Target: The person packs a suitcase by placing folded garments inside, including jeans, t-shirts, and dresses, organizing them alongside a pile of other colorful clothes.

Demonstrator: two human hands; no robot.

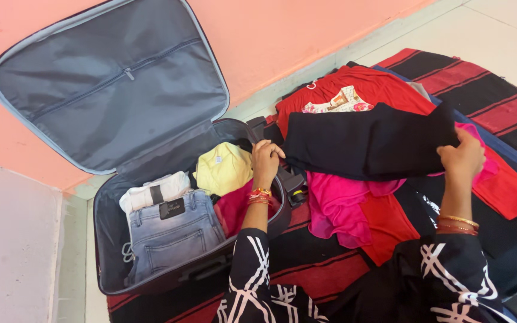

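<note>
Black cloth [369, 143] is held up flat between both hands, above a pile of red and pink clothes [354, 209] on a striped mat [498, 101]. Its left end is pinched by the left hand [266, 158], over the suitcase [109, 251] edge. Its right corner is gripped by the right hand [463, 157], fingers curled tight. Both arms are stretched forward.

Black sleeves [252, 269] with white crossing lines on both arms. Red and gold bangles [261, 197] round the left wrist. Gold and red bangles [457, 224] round the right wrist. Same black cloth with white lines lower down.
</note>
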